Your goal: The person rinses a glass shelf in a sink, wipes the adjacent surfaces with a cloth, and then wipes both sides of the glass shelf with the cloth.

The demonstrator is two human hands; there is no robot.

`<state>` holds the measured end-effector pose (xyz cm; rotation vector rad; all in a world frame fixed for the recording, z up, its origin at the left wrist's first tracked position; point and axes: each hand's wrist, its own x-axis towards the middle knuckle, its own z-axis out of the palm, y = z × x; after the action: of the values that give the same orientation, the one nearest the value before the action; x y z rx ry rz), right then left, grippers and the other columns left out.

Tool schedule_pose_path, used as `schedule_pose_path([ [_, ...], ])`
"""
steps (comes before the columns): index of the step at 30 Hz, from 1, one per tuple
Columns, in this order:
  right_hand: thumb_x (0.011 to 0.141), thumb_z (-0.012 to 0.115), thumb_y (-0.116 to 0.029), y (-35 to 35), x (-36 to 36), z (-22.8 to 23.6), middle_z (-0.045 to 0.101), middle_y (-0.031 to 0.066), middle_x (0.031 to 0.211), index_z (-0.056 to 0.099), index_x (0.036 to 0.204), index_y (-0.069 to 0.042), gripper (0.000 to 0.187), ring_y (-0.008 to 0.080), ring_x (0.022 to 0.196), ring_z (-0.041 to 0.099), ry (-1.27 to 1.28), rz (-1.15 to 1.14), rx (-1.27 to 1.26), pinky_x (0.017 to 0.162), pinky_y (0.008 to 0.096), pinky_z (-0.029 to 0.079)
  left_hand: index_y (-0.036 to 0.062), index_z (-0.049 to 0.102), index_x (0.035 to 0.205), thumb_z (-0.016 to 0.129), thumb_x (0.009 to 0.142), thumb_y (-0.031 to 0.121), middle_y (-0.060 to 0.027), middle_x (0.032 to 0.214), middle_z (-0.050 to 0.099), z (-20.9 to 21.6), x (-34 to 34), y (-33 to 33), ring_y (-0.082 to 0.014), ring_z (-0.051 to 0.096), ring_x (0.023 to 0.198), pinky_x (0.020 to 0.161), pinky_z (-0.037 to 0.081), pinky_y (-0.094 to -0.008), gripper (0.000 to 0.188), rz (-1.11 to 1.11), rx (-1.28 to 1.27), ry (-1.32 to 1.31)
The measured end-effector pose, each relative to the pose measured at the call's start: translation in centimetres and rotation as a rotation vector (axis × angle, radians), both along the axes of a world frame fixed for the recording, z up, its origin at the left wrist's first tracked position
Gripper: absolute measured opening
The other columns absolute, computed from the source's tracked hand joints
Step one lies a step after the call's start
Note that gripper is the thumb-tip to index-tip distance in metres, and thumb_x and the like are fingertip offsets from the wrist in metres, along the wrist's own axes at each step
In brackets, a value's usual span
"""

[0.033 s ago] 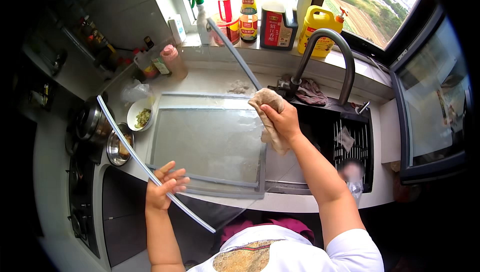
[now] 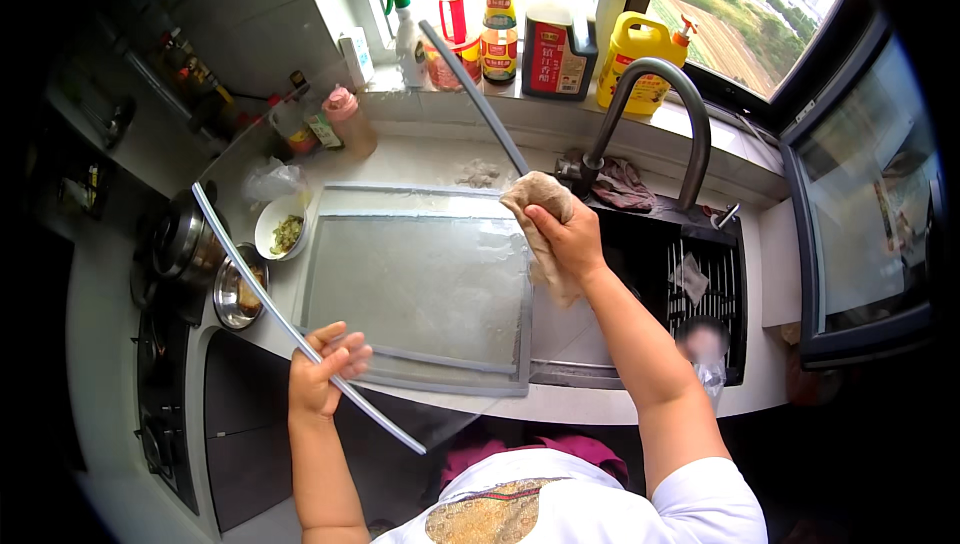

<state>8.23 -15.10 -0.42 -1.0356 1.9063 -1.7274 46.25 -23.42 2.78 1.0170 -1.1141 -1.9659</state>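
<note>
A clear glass shelf with trim strips is held up over the counter. Its pale edge strip (image 2: 264, 300) curves down the left side, and a dark grey strip (image 2: 470, 89) lines its right side. My left hand (image 2: 324, 372) grips the pale strip near its lower part, fingers partly spread under the glass. In my right hand (image 2: 568, 240) a beige cloth (image 2: 541, 206) is wrapped about the lower end of the dark strip. Beneath, a grey-framed glass panel (image 2: 415, 284) lies flat on the counter, seen through the clear glass.
To the right are a black sink with a drying rack (image 2: 708, 289) and a curved faucet (image 2: 650, 66). At left stand a bowl of green food (image 2: 266, 234), a steel bowl (image 2: 232, 306) and pots. Bottles, including a yellow jug (image 2: 636, 59), line the sill.
The held glass shelf has shifted slightly upward and away from my body. Both hands keep their holds, and the cloth has moved slightly with my right hand.
</note>
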Motion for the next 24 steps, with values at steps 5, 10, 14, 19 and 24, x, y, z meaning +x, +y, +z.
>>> schedule_pose_path([
  [5, 0.076, 0.077, -0.031, 0.9, 1.0, 2.1, 0.07, 0.0106, 0.096, 0.064, 0.11, -0.004, 0.046, 0.0198, 0.09, 0.068, 0.133, -0.038, -0.112, 0.081, 0.03, 0.052, 0.0081, 0.052, 0.074, 0.073, 0.071, 0.056, -0.0099, 0.066, 0.065, -1.6, -1.6, -0.8, -0.022, 0.065, 0.058, 0.055, 0.053, -0.0308, 0.053, 0.391, -0.013, -0.209],
  [10, 0.077, 0.076, -0.029, 0.6, 0.7, 7.2, 0.07, 0.0121, 0.097, 0.062, 0.113, -0.004, 0.046, 0.021, 0.092, 0.068, 0.205, 0.065, -0.135, 0.082, 0.0307, 0.052, 0.0083, 0.051, 0.073, 0.072, 0.071, 0.057, -0.0101, 0.062, 0.064, -2.6, -1.6, -0.4, -0.0221, 0.064, 0.053, 0.053, 0.053, -0.0316, 0.053, 0.445, -0.099, -0.139],
  [14, 0.076, 0.075, -0.031, -2.7, 1.5, 14.9, 0.069, 0.0139, 0.093, 0.063, 0.108, -0.003, 0.044, 0.0234, 0.088, 0.068, 0.273, 0.164, -0.19, 0.08, 0.0318, 0.051, 0.0083, 0.052, 0.068, 0.073, 0.073, 0.052, -0.0106, 0.061, 0.064, -3.4, -1.6, 0.1, -0.0224, 0.064, 0.052, 0.052, 0.054, -0.0318, 0.049, 0.425, -0.073, -0.001],
  [19, 0.073, 0.074, -0.044, -7.3, 2.8, 24.0, 0.068, 0.0171, 0.083, 0.066, 0.095, 0.001, 0.051, 0.0275, 0.079, 0.067, 0.415, 0.132, -0.135, 0.071, 0.0356, 0.051, 0.0074, 0.053, 0.065, 0.075, 0.072, 0.051, -0.0117, 0.061, 0.064, -3.8, -0.9, 1.5, -0.0219, 0.064, 0.052, 0.051, 0.052, -0.0309, 0.049, 0.382, -0.148, 0.048],
  [24, 0.074, 0.073, -0.043, -10.3, 4.7, 28.3, 0.068, 0.0175, 0.081, 0.066, 0.095, 0.001, 0.05, 0.0279, 0.076, 0.066, 0.551, 0.135, -0.102, 0.072, 0.0359, 0.051, 0.0063, 0.055, 0.066, 0.074, 0.073, 0.052, -0.012, 0.061, 0.064, -4.9, -0.9, 2.7, -0.0225, 0.064, 0.053, 0.053, 0.052, -0.0314, 0.05, 0.401, -0.105, 0.129],
])
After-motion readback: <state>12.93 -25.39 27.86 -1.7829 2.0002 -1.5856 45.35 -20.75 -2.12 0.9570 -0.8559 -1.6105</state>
